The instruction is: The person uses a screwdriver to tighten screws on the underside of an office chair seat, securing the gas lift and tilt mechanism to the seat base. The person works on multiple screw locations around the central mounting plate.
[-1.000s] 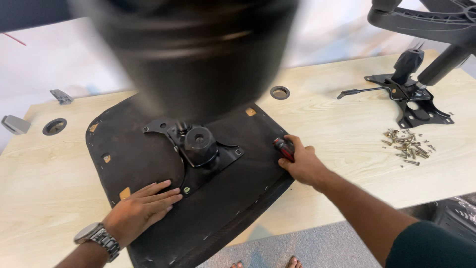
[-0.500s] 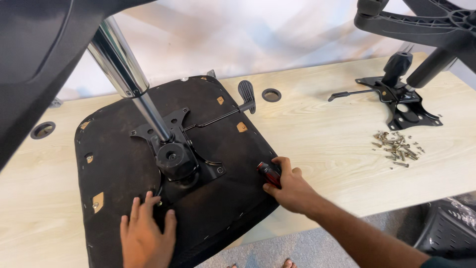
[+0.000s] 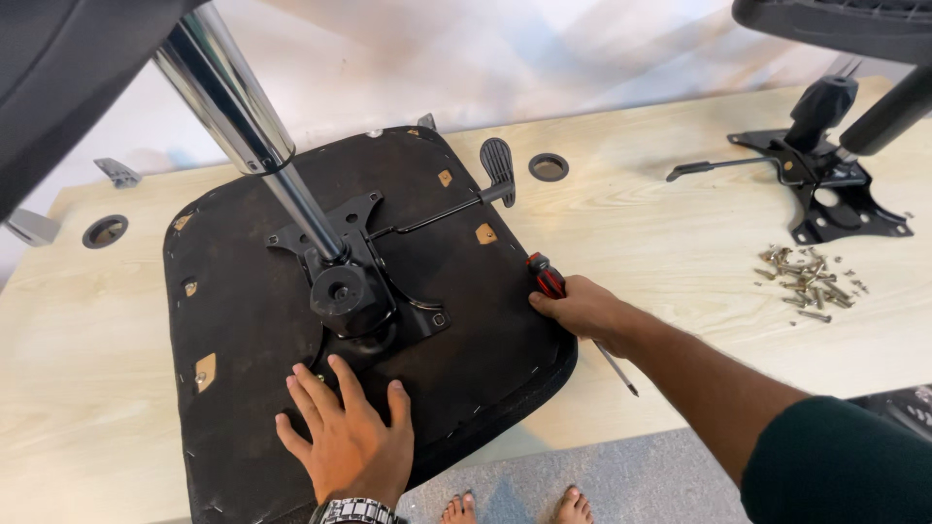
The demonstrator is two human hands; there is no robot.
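Seat pan [image 3: 243,320], black, upside down, lies flat on the pale wooden table [image 3: 680,252], its near edge overhanging the table's front. I see a black tilt mechanism [image 3: 354,281] bolted at its middle, with a chrome gas cylinder [image 3: 228,92] rising from it and leaning up toward the left. A thin lever with a paddle handle [image 3: 497,167] runs out to the right of the mechanism.

Left hand [image 3: 345,437]: fingers spread, palm flat on the seat pan just below the mechanism, fingertips near its lower edge. Wristwatch [image 3: 354,511] on that wrist.

Right hand [image 3: 587,309]: closed around a screwdriver [image 3: 549,278] with a red and black handle, resting at the seat pan's right edge; the shaft sticks out past the wrist over the table.

Further right, well apart: a heap of screws [image 3: 806,281] and a second black mechanism plate [image 3: 825,194].
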